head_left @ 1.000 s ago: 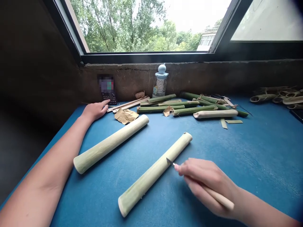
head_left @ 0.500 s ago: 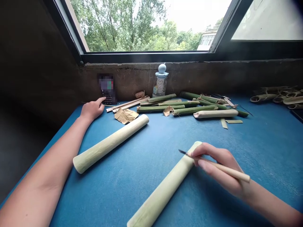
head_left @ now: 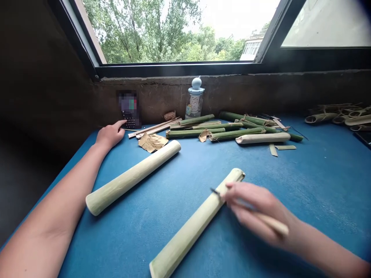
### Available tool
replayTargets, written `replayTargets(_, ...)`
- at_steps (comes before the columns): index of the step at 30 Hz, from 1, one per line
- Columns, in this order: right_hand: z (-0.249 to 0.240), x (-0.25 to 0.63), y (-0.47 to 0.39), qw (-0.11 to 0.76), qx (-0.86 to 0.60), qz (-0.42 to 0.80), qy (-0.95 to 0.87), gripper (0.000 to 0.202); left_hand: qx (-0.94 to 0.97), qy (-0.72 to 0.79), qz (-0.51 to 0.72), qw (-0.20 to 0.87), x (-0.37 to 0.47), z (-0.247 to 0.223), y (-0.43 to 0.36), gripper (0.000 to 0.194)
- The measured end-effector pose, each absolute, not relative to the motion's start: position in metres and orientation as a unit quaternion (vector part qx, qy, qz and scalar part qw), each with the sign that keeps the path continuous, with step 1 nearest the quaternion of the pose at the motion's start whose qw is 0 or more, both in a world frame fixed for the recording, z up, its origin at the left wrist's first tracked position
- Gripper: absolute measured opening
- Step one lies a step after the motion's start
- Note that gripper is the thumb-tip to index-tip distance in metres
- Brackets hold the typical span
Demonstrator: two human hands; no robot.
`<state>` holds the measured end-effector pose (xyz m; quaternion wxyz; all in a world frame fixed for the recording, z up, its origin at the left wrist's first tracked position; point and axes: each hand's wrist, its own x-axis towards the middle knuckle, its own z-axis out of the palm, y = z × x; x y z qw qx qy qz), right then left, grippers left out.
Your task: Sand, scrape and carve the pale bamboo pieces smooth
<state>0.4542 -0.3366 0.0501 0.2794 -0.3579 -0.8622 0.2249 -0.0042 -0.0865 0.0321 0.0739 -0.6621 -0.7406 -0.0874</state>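
Note:
At the back left, my left hand [head_left: 109,135] reaches with its index finger stretched to the lower part of an upright phone [head_left: 133,120], the other fingers curled and holding nothing. My right hand [head_left: 252,208], blurred, is closed on a slim tool with a pale wooden handle [head_left: 274,224] and a dark pointed tip. That tip lies over the upper part of a peeled pale-green bamboo piece [head_left: 191,231], which slants across the table; contact cannot be made out. A second peeled bamboo piece [head_left: 133,179] lies to the left, beside my left forearm.
Several green bamboo pieces [head_left: 237,134] and wooden strips lie along the back of the blue table [head_left: 130,243]. Crumpled brown paper [head_left: 152,142] is left of them. A bottle with a light-blue lid [head_left: 196,98] stands by the wall. Bamboo sections [head_left: 321,117] are piled at the far right.
My right hand has moved left and slightly down along the bamboo with the tool, baring the bamboo's far end. My left hand stays at the phone. The view has shifted slightly.

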Motion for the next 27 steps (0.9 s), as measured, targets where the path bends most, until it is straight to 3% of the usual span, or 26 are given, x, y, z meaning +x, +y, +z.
replayTargets(3,0.048,0.459,-0.331,0.277,-0.444,0.213,-0.825,0.014,-0.671,-0.735,-0.072,0.063,-0.005,0.032,-0.085,0.061)
replayTargets(7,0.041,0.465,-0.327,0.271,-0.335,0.186,-0.883,0.02,-0.677,-0.729,-0.08,0.061,-0.006,0.033,-0.086,0.063)
replayTargets(12,0.042,0.469,-0.322,0.278,-0.483,0.109,-0.823,0.013,-0.676,-0.729,-0.095,0.057,-0.004,0.034,-0.087,0.063)
replayTargets(17,0.042,0.458,-0.33,0.26,-0.312,0.161,-0.899,0.022,-0.682,-0.722,-0.105,0.06,-0.008,0.032,-0.086,0.062)
replayTargets(22,0.039,0.464,-0.326,0.254,-0.515,0.163,-0.802,0.016,-0.691,-0.716,-0.07,0.064,-0.008,0.032,-0.086,0.062)
replayTargets(27,0.041,0.466,-0.324,0.247,-0.48,0.174,-0.824,0.021,-0.734,-0.675,-0.005,0.07,-0.001,0.035,-0.088,0.062)
